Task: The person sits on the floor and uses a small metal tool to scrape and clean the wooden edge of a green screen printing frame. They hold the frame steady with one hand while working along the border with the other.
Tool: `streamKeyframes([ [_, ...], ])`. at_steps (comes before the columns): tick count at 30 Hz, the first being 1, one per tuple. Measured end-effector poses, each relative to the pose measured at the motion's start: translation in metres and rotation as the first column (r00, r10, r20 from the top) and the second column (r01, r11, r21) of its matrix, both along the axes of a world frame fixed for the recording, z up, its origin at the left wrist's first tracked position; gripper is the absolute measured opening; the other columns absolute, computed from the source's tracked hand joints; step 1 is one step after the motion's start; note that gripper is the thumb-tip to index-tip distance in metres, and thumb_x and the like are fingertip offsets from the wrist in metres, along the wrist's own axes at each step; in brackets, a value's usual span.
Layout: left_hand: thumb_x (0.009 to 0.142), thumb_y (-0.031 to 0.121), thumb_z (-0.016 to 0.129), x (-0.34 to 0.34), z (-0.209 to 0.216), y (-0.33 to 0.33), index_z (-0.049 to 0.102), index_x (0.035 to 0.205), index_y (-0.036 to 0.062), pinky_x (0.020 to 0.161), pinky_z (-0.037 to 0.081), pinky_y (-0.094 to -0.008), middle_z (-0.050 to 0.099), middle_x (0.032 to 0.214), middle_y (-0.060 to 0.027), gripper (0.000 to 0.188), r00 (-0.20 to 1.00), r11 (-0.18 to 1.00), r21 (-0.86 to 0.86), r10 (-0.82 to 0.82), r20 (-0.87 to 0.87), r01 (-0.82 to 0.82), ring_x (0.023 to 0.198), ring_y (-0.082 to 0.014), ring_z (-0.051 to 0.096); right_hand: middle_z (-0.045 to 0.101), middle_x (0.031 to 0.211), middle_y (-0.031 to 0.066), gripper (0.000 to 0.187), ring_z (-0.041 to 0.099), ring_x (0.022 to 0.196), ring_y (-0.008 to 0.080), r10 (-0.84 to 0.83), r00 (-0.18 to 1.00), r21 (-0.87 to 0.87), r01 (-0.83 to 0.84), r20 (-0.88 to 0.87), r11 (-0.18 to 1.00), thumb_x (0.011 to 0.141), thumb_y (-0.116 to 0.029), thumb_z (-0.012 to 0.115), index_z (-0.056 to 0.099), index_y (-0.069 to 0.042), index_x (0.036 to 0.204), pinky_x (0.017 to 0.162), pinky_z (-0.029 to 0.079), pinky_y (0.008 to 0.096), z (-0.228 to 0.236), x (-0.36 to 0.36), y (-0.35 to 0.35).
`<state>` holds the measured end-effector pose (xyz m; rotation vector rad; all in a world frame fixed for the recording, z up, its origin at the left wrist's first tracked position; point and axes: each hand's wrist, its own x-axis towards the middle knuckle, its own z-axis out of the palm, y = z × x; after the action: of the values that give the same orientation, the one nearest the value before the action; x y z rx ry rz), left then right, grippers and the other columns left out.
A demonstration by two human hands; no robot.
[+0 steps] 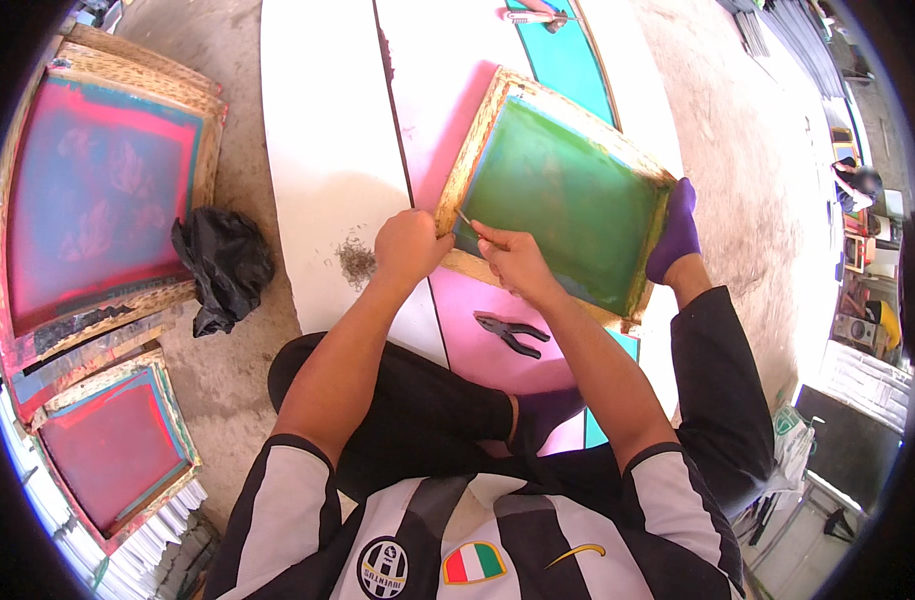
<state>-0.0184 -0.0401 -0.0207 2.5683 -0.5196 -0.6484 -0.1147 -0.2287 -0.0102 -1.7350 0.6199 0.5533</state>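
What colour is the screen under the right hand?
The screen is mostly green, best seen in the head view.

Stained concrete floor (235, 370) at left, bright light across paler floor (752, 130) at right, white, pink and turquoise surface (322, 120) between, dark panel (847, 445) at near right

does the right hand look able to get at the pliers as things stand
Probably yes: the pliers lie uncovered on the pink surface, close to the right hand. However, that hand holds a thin tool, which it would likely need to put down first.
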Motion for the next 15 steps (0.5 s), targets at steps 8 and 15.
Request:
streamKeyframes([
  [8,0.082,0.041,0.081,0.0,0.01,-0.002,0.078,0.096,0.0003,0.079,0.059,-0.0513,0.074,0.094,-0.0234,0.043,0.998,0.999,0.039,0.02,-0.063,-0.017,0.089,-0.0414,0.075,0.049,0.063,-0.0043,0.041,0.043,0.049,0.0078,0.173,0.903,-0.297,-0.052,0.394,0.953,0.108,-0.024,0.06,0.064,-0.017,0.149,0.043,0.034,0.029,-0.027,-0.007,-0.002],
  [15,0.085,0.04,0.081,-0.004,0.008,-0.003,0.076,0.1,-0.0008,0.08,0.061,-0.0501,0.073,0.105,-0.0203,0.044,0.998,0.998,-0.009,0.059,-0.025,-0.059,0.094,-0.0406,0.074,0.052,0.068,-0.0024,0.05,0.043,0.049,0.0082,-0.181,0.898,0.537,0.39,-0.4,0.748,0.109,-0.029,0.059,0.051,-0.019,0.158,0.04,0.029,0.0264,0.016,0.015,-0.015],
])
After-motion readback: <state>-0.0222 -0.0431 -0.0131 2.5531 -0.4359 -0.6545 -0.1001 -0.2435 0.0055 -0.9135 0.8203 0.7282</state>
